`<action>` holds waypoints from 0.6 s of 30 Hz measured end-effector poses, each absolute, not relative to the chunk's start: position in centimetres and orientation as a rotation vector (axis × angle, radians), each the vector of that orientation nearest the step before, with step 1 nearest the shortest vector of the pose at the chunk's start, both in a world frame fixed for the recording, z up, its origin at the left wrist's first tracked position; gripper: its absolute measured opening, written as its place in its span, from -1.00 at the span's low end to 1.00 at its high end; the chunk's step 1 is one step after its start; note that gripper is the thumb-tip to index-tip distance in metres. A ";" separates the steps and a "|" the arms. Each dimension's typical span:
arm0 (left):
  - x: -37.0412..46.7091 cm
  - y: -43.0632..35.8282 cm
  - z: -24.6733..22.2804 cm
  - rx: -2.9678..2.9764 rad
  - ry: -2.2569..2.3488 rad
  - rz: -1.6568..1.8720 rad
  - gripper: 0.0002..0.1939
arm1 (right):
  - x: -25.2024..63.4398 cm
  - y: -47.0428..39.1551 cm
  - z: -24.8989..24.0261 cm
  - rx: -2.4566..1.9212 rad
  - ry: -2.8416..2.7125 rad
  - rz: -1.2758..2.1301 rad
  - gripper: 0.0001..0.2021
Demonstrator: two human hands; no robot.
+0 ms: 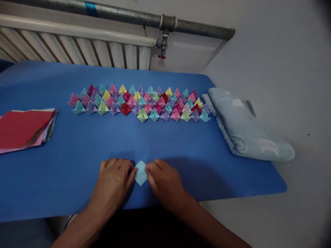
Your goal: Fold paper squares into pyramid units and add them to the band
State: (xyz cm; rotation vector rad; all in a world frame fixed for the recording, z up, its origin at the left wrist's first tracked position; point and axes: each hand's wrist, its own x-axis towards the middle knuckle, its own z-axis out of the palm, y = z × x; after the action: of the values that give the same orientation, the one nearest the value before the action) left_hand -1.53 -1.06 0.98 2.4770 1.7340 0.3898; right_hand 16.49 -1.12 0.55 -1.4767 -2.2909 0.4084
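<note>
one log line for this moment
left hand pressing light blue folded paper | right hand pressing same | on blue table | folded pieces in rows behind

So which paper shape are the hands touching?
The light blue folded piece, alone at the near table edge between the left hand and right hand; the others sit in far rows.

Paper stack (23,129) cut off at left edge.

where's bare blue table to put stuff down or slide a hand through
Bare: the strip of blue table between the rows of folded pieces and both hands, and between the paper stack and the left hand. Crowded: along the rows and by the folded cloth.
</note>
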 end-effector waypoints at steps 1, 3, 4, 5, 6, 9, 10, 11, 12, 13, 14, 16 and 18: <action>-1.6 -1.1 0.8 2.482 1.739 0.422 -0.74 | 16.5 -1.1 0.6 -1.481 -2.291 0.407 -0.90; -1.6 -1.2 0.6 2.526 1.701 0.527 -0.75 | 16.4 -1.0 0.7 -1.491 -2.294 0.409 -0.89; -1.7 -1.2 0.4 2.566 1.641 0.588 -0.76 | 16.3 -1.0 0.8 -1.502 -2.294 0.410 -0.89; -1.7 -1.3 0.3 2.610 1.560 0.649 -0.76 | 16.3 -1.0 0.9 -1.516 -2.296 0.413 -0.90; -1.8 -1.4 0.1 2.653 1.471 0.702 -0.75 | 16.2 -0.9 1.0 -1.532 -2.301 0.417 -0.90; -2.3 -1.6 -0.2 2.737 1.279 0.817 -0.72 | 16.1 -0.7 1.5 -1.584 -2.323 0.458 -0.92; -2.5 -1.7 -0.3 2.752 1.248 0.832 -0.72 | 16.0 -0.6 1.7 -1.600 -2.333 0.483 -0.93; -2.7 -1.8 -0.3 2.765 1.223 0.833 -0.72 | 16.0 -0.5 1.9 -1.617 -2.342 0.514 -0.93; -2.9 -1.9 -0.3 2.775 1.202 0.828 -0.72 | 16.0 -0.4 2.1 -1.633 -2.349 0.547 -0.93; -3.2 -1.9 -0.3 2.784 1.184 0.815 -0.72 | 16.0 -0.3 2.3 -1.649 -2.353 0.584 -0.93; -3.4 -2.0 -0.2 2.789 1.173 0.793 -0.71 | 16.0 -0.2 2.5 -1.661 -2.354 0.621 -0.94; -3.8 -2.2 0.0 2.797 1.174 0.753 -0.69 | 16.1 0.1 2.7 -1.665 -2.341 0.696 -0.94; -4.1 -2.4 0.1 2.809 1.188 0.714 -0.65 | 16.2 0.3 2.8 -1.645 -2.317 0.755 -0.95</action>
State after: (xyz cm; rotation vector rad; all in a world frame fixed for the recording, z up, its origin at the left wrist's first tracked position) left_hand -4.11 -2.40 0.09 2.8093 1.1881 0.7135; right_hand 16.17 0.26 2.80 -1.6454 -2.3170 0.7552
